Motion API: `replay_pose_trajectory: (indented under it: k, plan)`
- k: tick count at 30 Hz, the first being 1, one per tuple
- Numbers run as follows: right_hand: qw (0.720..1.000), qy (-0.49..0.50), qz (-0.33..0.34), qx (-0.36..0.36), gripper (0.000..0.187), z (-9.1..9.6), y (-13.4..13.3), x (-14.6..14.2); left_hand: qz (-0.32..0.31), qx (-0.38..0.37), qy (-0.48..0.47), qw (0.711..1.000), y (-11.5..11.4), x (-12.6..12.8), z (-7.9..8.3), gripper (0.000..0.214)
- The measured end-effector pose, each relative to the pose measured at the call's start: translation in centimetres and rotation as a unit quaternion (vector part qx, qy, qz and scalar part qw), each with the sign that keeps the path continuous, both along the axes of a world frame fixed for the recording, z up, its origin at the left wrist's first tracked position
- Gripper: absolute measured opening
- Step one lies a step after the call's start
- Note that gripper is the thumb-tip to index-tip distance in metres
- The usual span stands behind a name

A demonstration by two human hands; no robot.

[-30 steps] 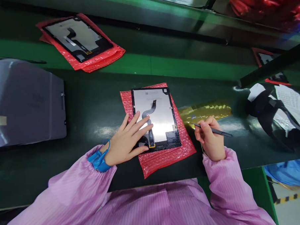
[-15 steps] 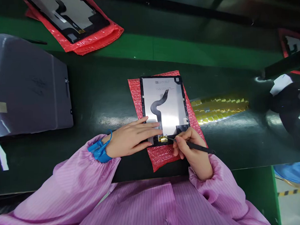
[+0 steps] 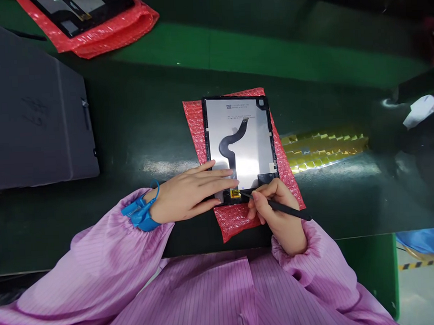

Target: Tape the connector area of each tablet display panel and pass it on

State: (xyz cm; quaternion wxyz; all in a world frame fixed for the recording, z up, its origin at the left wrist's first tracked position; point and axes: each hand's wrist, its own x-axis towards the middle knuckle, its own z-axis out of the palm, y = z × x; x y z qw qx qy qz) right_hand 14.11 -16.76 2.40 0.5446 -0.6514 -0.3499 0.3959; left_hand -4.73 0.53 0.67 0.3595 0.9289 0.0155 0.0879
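A tablet screen panel [image 3: 245,151] with a silvery back lies on a red bubble-wrap bag [image 3: 237,225] in front of me. A dark, wavy flex cable [image 3: 225,147] runs down its back to a golden connector [image 3: 235,194] at the lower edge. My left hand [image 3: 189,193], with a blue wrist strap [image 3: 143,213] on its wrist, rests open over the panel's lower left, fingertips on the cable. My right hand [image 3: 276,210] grips black tweezers [image 3: 287,209] like a pen, their tip beside the golden connector. Whether the tip touches it I cannot tell.
A grey bin [image 3: 38,117] stands at the left. Another panel on red bubble wrap [image 3: 114,40] lies at the far left. Yellow shiny film [image 3: 324,150] is right of the bag. The dark green table [image 3: 146,122] ends just before my body.
My view has shifted slightly. The tweezers' tip has moved a little relative to the golden connector, while my left hand stays spread on the panel.
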Motion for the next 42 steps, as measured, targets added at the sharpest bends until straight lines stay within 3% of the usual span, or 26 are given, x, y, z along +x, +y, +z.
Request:
replay_pose_trajectory:
  k: [11,19,22,24,26,28,29,30,32,35,37,40,42]
  plan:
    - [0.998,-0.044,0.009,-0.031,0.029,-0.2,-0.2,0.2,-0.033,0.048,0.002,0.998,0.1,0.2,0.4,0.033]
    - [0.990,-0.076,-0.112,0.036,0.025,-0.3,-1.5,2.1,0.029,0.124,0.011,0.992,-2.8,1.4,-0.2,0.038]
    - [0.990,-0.064,-0.111,0.053,0.026,0.0,-1.6,2.5,0.059,0.046,-0.004,0.997,-3.3,0.5,0.1,0.046]
    - [0.991,-0.063,-0.106,0.057,0.025,0.0,-1.7,2.6,0.118,-0.077,-0.041,0.989,-2.8,-1.5,0.4,0.053]
    - [0.991,-0.060,-0.099,0.061,0.023,-0.1,-1.8,2.7,0.206,-0.242,-0.103,0.943,-2.1,-4.9,0.7,0.058]
    - [0.992,-0.053,-0.090,0.065,0.022,-0.2,-2.0,2.8,0.285,-0.396,-0.159,0.858,-1.4,-9.1,0.7,0.077]
    - [0.993,-0.051,-0.084,0.066,0.021,-0.2,-2.0,2.9,0.326,-0.438,-0.169,0.820,-1.1,-11.4,0.8,0.086]
    - [0.993,-0.049,-0.078,0.067,0.021,-0.3,-2.0,2.9,0.360,-0.447,-0.203,0.793,-0.9,-13.5,0.8,0.092]
    - [0.994,-0.047,-0.069,0.065,0.021,-0.3,-2.0,2.9,0.435,-0.446,-0.204,0.755,-0.9,-17.3,1.1,0.077]
    - [0.995,-0.047,-0.063,0.061,0.021,-0.4,-2.0,2.9,0.516,-0.404,-0.155,0.739,-1.3,-20.3,2.0,0.044]
    - [0.995,-0.046,-0.064,0.065,0.020,-0.5,-2.2,2.9,0.541,-0.387,-0.145,0.732,-1.9,-19.8,2.6,0.041]
    - [0.993,-0.049,-0.054,0.097,0.010,0.0,-2.0,2.8,0.531,-0.380,-0.204,0.729,-3.4,-15.3,3.0,0.036]
    - [0.991,-0.069,-0.013,0.116,0.015,0.9,-1.3,2.6,0.442,-0.413,-0.226,0.764,-4.7,-10.7,3.0,0.023]
